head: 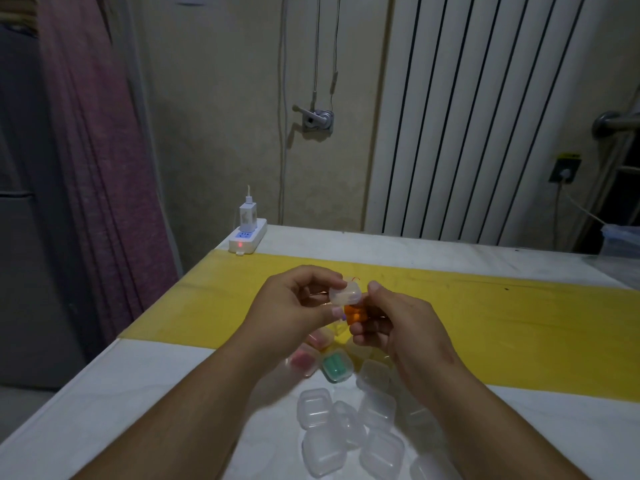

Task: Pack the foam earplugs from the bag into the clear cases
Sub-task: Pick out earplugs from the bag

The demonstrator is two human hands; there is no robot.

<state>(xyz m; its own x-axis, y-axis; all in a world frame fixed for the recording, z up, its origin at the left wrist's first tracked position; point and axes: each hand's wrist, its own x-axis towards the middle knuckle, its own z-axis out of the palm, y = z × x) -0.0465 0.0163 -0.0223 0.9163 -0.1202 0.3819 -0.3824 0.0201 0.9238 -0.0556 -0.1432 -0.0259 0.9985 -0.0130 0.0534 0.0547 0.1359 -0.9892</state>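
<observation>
Both hands hold one small clear case (345, 295) above the table, its lid swung open. My left hand (294, 306) pinches the lid side. My right hand (391, 323) grips the lower half, where orange foam earplugs (355, 315) show. Below the hands lie filled cases: a green one (335, 366), a pink one (302, 361) and another pink one (320, 337). Several empty clear cases (346, 427) lie in a heap near the front edge. The bag is not visible.
The white table (138, 393) has a yellow strip (502, 323) across its middle. A white power strip (247, 237) with a plugged-in charger sits at the far left corner. A plastic bin (621, 242) stands at the right edge. A radiator lines the wall behind.
</observation>
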